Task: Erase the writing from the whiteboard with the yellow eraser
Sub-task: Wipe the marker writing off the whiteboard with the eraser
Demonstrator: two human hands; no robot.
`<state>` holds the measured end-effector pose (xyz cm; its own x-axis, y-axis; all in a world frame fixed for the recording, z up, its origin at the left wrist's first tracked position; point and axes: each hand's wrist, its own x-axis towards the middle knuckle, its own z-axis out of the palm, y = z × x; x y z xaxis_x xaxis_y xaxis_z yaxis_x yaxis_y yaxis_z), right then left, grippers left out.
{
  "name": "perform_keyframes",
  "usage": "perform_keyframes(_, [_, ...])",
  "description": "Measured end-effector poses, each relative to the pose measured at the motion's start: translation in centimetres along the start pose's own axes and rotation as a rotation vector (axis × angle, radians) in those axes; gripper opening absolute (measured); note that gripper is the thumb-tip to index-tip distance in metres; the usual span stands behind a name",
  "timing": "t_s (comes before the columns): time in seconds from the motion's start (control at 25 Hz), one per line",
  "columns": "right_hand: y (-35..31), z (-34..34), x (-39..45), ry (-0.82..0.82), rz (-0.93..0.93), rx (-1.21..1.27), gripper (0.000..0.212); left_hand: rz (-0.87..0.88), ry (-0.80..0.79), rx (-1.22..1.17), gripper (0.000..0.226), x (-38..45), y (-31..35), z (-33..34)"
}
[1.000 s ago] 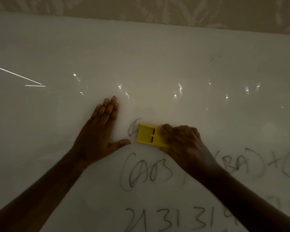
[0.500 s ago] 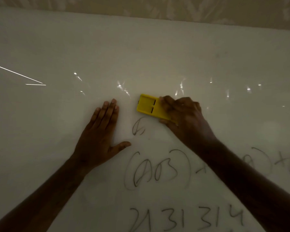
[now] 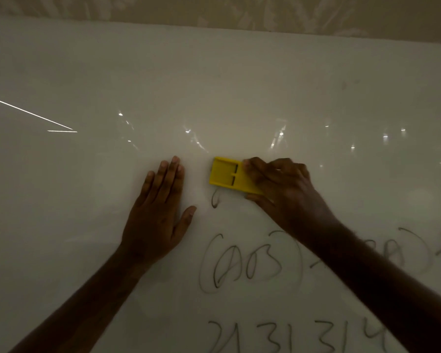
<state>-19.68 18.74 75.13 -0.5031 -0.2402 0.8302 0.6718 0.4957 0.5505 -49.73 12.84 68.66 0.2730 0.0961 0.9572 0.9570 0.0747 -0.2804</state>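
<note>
**Now: yellow eraser pressed to the whiteboard above the remaining writing**

Dimly lit, the whiteboard (image 3: 239, 85) is seen from the head view, and it fills almost the whole picture. A patterned wall (image 3: 214, 8) is seen along the top edge, behind the board. Small bright reflections are scattered over the glossy surface.

The yellow eraser (image 3: 225, 175) is held flat against the board by the right hand (image 3: 283, 189). The fingers (image 3: 260, 169) are closed over its right end, and the thumb is placed along its lower edge, so only the left part of the eraser is uncovered. Two short dark slots are seen on its yellow back.

The left hand (image 3: 158, 212) is laid open and flat on the board, to the left of the eraser and near it, but not touching it. Its fingers are kept together and pointed upward, and the thumb is spread toward the right. Nothing is held by it.

Just below the left corner of the eraser, a small curved stroke (image 3: 215, 200) of ink is seen. Lower, a formula in brackets (image 3: 247, 263) is written, partly hidden by the right forearm. At the bottom edge, a row of digits (image 3: 290, 337) is seen, which is read as 2131314.
</note>
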Motion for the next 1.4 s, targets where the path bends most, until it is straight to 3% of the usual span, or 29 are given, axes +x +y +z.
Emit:
perform_keyframes(0.2, [-3.1, 0.6, -3.8, -0.009, -0.149, 0.057, 0.057, -0.045, 0.006, 0.005, 0.075, -0.4, -0.1, 0.1])
perform_keyframes(0.32, [-1.6, -0.5, -7.3, -0.085, -0.221, 0.085, 0.055, -0.067, 0.008, 0.011, 0.073, -0.8, 0.0, 0.2])
perform_keyframes(0.48, [1.4, -1.2, -4.3, -0.023, -0.086, 0.038, 0.054, -0.075, 0.017, 0.009, 0.070, -0.9, 0.1, 0.3])
perform_keyframes(0.6, [-0.9, 0.1, -0.7, 0.014, -0.011, 0.063, 0.057, -0.083, 0.022, 0.001, 0.069, -1.0, 0.0, 0.3])
perform_keyframes(0.8, [-5.4, 0.8, -7.1, -0.051, -0.245, 0.164, 0.054, -0.118, 0.013, 0.012, 0.070, -1.5, 0.0, 0.2])
perform_keyframes(0.96, [-3.4, -1.1, -11.2, -0.165, -0.390, 0.111, 0.059, -0.129, 0.014, 0.005, 0.070, -1.8, 0.3, 0.1])
perform_keyframes(1.08, [-1.6, -1.1, -8.6, -0.106, -0.268, 0.127, 0.051, -0.131, 0.014, 0.006, 0.070, -1.8, 0.3, 0.2])
perform_keyframes(1.2, [-3.8, 0.5, -5.2, -0.020, -0.125, 0.142, 0.057, -0.145, 0.016, 0.014, 0.069, -2.1, 0.3, 0.3])
perform_keyframes(1.4, [-8.8, 1.5, -9.3, -0.105, -0.269, 0.206, 0.056, -0.145, 0.008, 0.002, 0.071, -2.6, 0.4, 0.1])
